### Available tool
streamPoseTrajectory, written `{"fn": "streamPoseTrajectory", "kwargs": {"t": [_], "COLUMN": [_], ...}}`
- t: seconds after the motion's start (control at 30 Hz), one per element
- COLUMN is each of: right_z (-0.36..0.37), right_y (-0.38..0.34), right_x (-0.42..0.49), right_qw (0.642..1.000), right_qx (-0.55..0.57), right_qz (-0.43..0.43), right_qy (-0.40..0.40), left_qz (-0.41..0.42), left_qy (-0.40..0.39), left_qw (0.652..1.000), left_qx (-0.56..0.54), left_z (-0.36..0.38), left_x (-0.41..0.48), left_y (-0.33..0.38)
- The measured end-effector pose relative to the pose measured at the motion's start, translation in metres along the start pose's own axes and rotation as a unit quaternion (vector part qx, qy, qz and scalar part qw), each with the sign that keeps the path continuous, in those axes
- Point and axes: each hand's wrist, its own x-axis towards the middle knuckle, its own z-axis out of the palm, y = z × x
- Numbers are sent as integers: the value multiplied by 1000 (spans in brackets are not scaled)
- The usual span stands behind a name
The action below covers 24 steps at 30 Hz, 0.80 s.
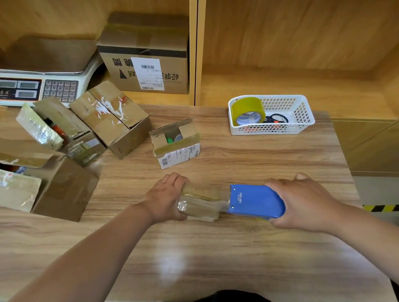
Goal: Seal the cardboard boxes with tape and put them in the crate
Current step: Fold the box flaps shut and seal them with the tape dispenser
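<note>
Taping step: left hand (166,197) curled round the small tape-wrapped cardboard box (200,205) on the wooden table (204,260), right hand (303,201) gripping the blue plastic tape dispenser (257,201) just beside it; best pin the box firmly and draw the tape taut.

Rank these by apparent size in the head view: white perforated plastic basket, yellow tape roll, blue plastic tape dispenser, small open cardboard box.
1. white perforated plastic basket
2-3. blue plastic tape dispenser and small open cardboard box: look alike, dispenser nearer the camera, so unranked
4. yellow tape roll
</note>
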Motion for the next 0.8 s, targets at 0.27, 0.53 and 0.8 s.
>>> {"fn": "streamPoseTrajectory", "kwargs": {"t": [0.27, 0.53, 0.8], "right_z": [20, 42, 56], "right_y": [12, 10, 2], "right_x": [0, 14, 29], "right_qw": [1000, 1000, 999], "right_qx": [8, 18, 25], "right_qz": [-1, -6, -13], "right_qy": [-15, -18, -20], "left_qz": [-7, -14, -7], "left_qy": [-8, -14, -24], "left_qw": [1000, 999, 997], "left_qx": [9, 41, 77], "left_z": [0, 0, -4], "left_x": [1, 0, -2], "left_y": [1, 4, 9]}}
